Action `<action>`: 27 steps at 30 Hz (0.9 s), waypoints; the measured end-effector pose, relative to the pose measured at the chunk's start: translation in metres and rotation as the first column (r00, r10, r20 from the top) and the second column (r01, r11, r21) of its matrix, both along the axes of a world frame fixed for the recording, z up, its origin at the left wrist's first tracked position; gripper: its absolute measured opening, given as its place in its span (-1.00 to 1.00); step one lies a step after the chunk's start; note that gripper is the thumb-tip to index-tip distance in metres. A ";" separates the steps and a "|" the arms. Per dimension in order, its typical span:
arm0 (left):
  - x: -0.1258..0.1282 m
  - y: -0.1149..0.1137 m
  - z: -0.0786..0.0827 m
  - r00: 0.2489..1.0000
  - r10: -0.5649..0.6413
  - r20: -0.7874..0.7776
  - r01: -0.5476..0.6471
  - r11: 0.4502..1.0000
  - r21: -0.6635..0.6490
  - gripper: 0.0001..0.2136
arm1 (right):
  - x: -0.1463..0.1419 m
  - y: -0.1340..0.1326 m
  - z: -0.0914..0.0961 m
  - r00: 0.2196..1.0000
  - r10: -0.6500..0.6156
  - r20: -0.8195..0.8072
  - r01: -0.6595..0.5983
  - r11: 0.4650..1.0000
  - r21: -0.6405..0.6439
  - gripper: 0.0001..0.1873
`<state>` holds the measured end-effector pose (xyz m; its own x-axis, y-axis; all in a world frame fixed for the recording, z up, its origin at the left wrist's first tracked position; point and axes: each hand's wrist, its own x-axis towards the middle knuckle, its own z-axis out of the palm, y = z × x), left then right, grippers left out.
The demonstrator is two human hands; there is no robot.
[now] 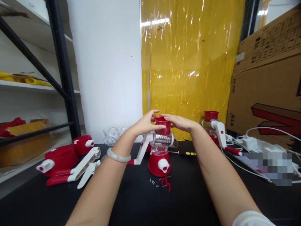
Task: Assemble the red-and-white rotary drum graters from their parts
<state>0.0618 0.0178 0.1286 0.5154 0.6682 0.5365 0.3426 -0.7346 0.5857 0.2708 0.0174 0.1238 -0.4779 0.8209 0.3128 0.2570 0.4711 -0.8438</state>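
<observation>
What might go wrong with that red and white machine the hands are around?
The left hand and right hand are at the red hopper, just above the bumpy metal drum, so a slipping finger might get scraped. The crank sticks out toward the left arm, which might knock it. Small loose pieces lie on the table near the red base; a bump might scatter them.

Yellow plastic curtain [192, 62] beside white panel [105, 69], printed cardboard box [265, 75], black-framed shelves [61, 56], white charger [250, 143]
</observation>
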 end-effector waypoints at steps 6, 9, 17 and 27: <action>-0.001 0.004 -0.005 0.997 -0.059 -0.057 0.052 0.992 -0.117 -0.02 | -0.002 -0.002 0.003 0.995 -0.060 0.080 0.057 0.997 0.047 -0.52; -0.003 0.006 -0.007 0.977 -0.139 -0.159 0.115 0.982 -0.151 -0.03 | -0.004 -0.005 0.006 0.986 -0.119 0.119 0.107 0.989 0.106 -0.52; -0.012 0.009 -0.008 0.900 -0.235 -0.367 0.167 0.964 -0.205 -0.05 | -0.005 -0.009 0.009 0.973 -0.174 0.150 0.146 0.973 0.178 -0.54; -0.010 0.001 0.000 0.886 -0.105 -0.453 0.086 0.994 -0.062 -0.44 | -0.007 -0.012 0.012 0.962 -0.242 0.124 0.189 0.922 0.338 -0.46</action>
<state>0.0520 0.0187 0.1290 0.7587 0.6193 0.2023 0.5078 -0.7566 0.4119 0.2640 0.0052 0.1356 -0.3663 0.7785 0.5096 0.5020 0.6265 -0.5963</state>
